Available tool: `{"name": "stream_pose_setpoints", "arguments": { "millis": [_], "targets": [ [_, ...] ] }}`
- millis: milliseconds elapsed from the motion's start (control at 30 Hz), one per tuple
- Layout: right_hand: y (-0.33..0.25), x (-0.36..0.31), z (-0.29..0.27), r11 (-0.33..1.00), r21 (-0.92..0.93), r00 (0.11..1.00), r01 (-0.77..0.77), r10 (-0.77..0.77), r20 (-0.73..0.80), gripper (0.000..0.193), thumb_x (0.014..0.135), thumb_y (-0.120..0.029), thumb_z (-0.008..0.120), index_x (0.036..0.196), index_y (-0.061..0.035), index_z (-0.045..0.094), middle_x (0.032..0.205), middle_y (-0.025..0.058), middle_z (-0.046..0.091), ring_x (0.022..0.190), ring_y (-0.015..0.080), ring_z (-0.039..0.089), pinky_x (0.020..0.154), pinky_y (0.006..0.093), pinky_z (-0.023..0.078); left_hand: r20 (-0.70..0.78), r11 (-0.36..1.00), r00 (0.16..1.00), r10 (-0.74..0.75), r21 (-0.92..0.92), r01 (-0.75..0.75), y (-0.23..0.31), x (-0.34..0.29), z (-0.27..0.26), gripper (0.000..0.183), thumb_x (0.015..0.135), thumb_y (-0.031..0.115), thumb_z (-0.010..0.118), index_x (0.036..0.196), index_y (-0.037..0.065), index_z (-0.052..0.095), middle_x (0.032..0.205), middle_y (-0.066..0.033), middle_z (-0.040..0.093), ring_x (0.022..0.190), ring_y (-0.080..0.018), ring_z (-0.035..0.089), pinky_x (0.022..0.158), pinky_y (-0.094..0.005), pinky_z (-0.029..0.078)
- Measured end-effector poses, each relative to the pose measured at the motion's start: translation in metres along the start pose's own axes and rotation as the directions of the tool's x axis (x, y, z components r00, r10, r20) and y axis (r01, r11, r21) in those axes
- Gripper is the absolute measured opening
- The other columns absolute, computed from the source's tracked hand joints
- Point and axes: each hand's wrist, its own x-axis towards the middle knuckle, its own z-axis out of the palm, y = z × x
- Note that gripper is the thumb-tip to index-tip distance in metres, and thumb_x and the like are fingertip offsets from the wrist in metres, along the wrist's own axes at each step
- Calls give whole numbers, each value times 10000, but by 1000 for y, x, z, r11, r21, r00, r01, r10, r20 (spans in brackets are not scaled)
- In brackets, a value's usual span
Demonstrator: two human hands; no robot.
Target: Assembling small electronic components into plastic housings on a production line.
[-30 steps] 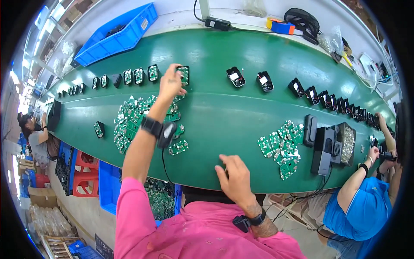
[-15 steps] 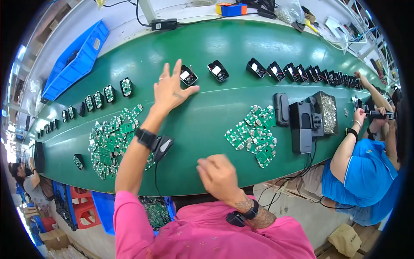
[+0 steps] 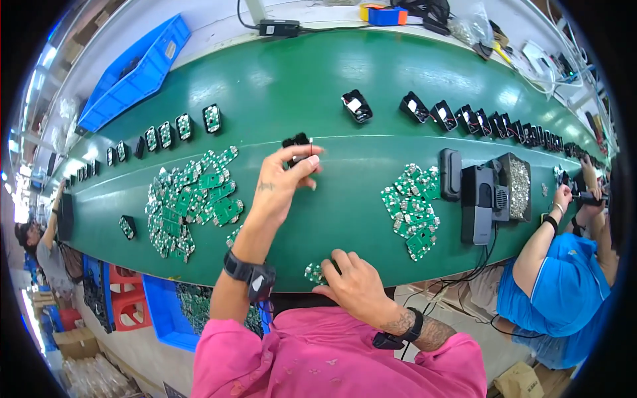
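Above the bench middle, my left hand (image 3: 282, 182) is closed on a black plastic housing (image 3: 296, 144), with a thin red wire showing near the fingertips. Part of the housing is hidden behind the fingers. Close to the bench's front edge, my right hand (image 3: 355, 282) curls round a small green circuit board (image 3: 314, 272), which peeks out beside the thumb and fingers. To the left spreads a heap of green circuit boards (image 3: 174, 215), and a smaller heap (image 3: 413, 209) lies to the right. Another open black housing (image 3: 357, 106) with a white part inside stands farther back.
A row of black housings (image 3: 443, 115) runs off right; housings with boards in them (image 3: 212, 118) line up at left. A dark grey device (image 3: 478, 205) stands by a tray of small metal parts (image 3: 529, 213). Co-workers sit at both ends. A blue bin (image 3: 162, 312) is below the front edge.
My left hand has taken the black housing from the back row and drawn it nearer. My right hand has moved slightly lower, and a circuit board now shows at its fingers.
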Motion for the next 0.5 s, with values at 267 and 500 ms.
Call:
{"name": "stream_pose_setpoints", "arguments": {
  "millis": [267, 500],
  "targets": [
    [-17, 18, -11, 997, 63, 977, -45, 30, 212, 293, 807, -112, 710, 1076, -79, 600, 934, 103, 531, 764, 269, 642, 583, 392, 529, -154, 999, 987, 52, 19, -49, -10, -63, -18, 222, 958, 197, 675, 1001, -12, 737, 1061, -71, 587, 789, -109, 647, 499, -182, 443],
    [-9, 21, -19, 998, 62, 918, -17, -9, 396, 355, 812, -80, 697, 1155, -107, 609, 925, 119, 583, 757, 279, 674, 552, 411, 520, -143, 985, 983, 117, 140, -97, -15, -100, -14, 179, 981, 153, 629, 1011, -7, 705, 1056, -50, 586, 723, -69, 605, 504, -179, 410]
  ]
}}
